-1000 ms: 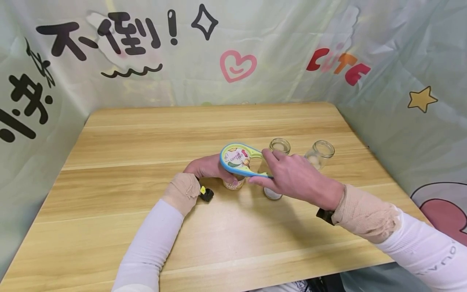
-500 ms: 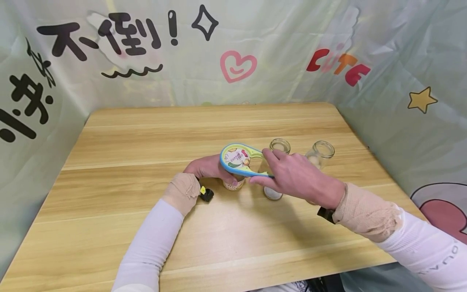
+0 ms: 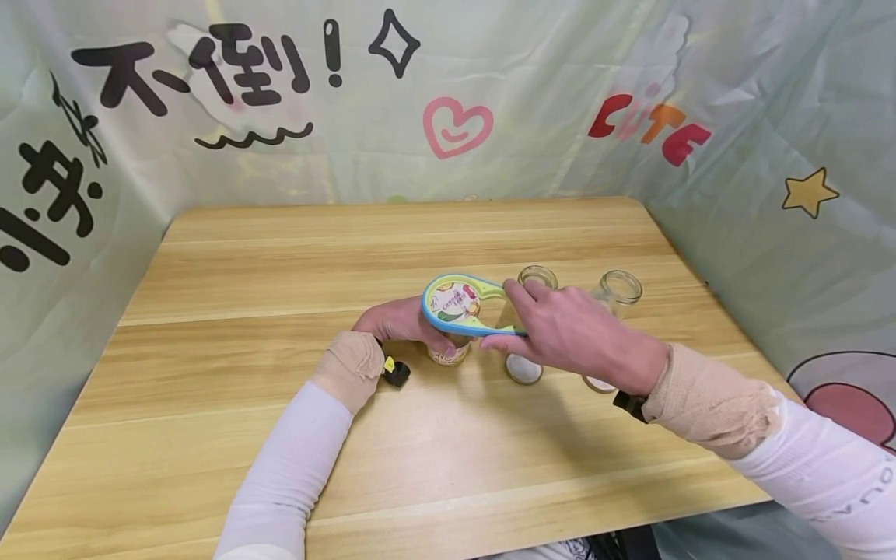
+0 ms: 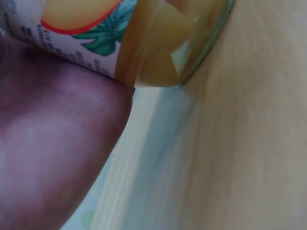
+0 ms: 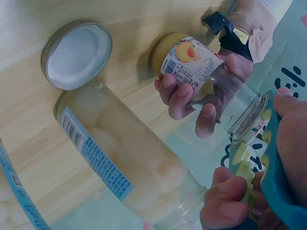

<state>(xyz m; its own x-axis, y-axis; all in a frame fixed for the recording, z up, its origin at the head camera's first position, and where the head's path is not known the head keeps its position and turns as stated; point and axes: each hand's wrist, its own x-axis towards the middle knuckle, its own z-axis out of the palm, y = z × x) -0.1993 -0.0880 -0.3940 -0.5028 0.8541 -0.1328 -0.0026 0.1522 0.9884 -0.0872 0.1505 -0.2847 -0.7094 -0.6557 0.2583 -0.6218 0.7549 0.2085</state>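
My left hand (image 3: 402, 320) is wrapped round an upright glass jar (image 3: 449, 354) of canned fruit, fingers curled about its peach label (image 5: 189, 60). Over the jar's printed lid (image 3: 453, 302) sits a blue and green jar opener (image 3: 490, 292), its loop encircling the lid. My right hand (image 3: 577, 330) grips the opener's two handles, which point to the right. In the right wrist view the green teeth (image 5: 243, 152) between the handles show beside my curled fingers. The left wrist view has pale fruit pieces (image 4: 160, 43) in the jar's lower part, close over the table.
Right of the held jar stand two lidless glass jars, one nearer (image 3: 537, 277) and one farther right (image 3: 621, 288), both holding pale fruit. Two loose lids, one (image 3: 523, 369) with its white inside up and another (image 3: 600, 384) by my right wrist, lie before them.
My right hand has shifted slightly up along the opener's handles, baring more of the lid by the wrist. The left hand and jar stay put.
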